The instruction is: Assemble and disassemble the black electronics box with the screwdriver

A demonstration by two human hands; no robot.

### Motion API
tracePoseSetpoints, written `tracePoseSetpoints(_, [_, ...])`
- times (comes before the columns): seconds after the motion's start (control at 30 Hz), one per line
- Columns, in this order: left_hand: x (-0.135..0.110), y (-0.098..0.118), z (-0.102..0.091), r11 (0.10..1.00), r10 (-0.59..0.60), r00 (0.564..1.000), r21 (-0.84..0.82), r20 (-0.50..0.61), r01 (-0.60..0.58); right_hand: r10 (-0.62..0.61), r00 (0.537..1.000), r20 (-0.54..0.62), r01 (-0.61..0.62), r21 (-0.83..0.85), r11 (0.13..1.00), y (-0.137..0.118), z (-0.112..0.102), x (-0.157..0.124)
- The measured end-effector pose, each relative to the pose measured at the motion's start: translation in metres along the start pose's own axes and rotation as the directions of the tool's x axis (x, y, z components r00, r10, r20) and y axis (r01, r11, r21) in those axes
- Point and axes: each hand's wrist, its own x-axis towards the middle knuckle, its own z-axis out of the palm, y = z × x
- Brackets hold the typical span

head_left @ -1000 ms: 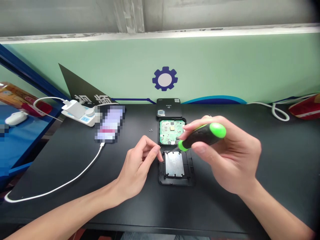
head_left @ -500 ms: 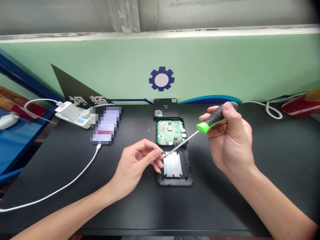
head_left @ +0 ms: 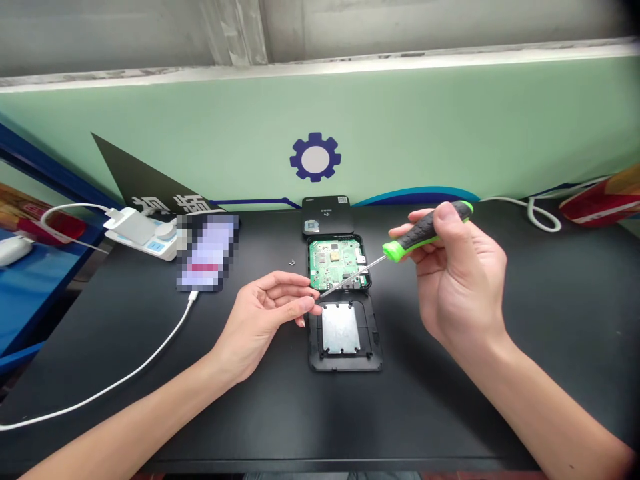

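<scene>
My right hand [head_left: 457, 280] grips a screwdriver [head_left: 420, 233] with a black and green handle; its thin shaft slants down-left to a tip beside my left fingertips. My left hand [head_left: 265, 317] is pinched at that tip, on something too small to make out. Just right of the fingers lies an open black case half [head_left: 345, 363] with a silver metal plate [head_left: 340, 330] in it. Behind it sits the other half holding a green circuit board [head_left: 335, 260]. A small black box [head_left: 326, 215] stands farther back.
A phone [head_left: 206, 252] with a white cable [head_left: 125, 380] lies at left on the black table [head_left: 450, 413], near a white power strip [head_left: 143, 233]. Tiny screws [head_left: 291, 263] lie left of the circuit board. A white cord [head_left: 543, 217] and red packaging [head_left: 600, 200] sit at far right.
My right hand lifted the screwdriver off the case and swung it flat, tip now pointing left. My left fingers rose from the case corner and closed at the tip.
</scene>
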Motion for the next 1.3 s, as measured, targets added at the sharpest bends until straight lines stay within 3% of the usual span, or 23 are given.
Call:
tracePoseSetpoints(0.57, [-0.0023,0.002,0.0002,1.0,-0.013,0.999,0.01,0.035,0.013,-0.047,0.997,0.059,0.044,0.05,0.998,-0.0011,0.006,-0.0043])
tracePoseSetpoints(1.0, [-0.0027,0.0,0.0005,0.999,-0.034,0.998,-0.005,0.056,0.034,-0.155,0.986,0.062,0.149,0.082,0.985,0.0017,0.0059,-0.0063])
tracePoseSetpoints(1.3, [-0.0044,0.0013,0.0006,0.997,0.05,0.997,0.056,0.067,-0.054,-0.131,0.988,0.079,0.123,0.104,0.987,-0.0005,0.0073,-0.008])
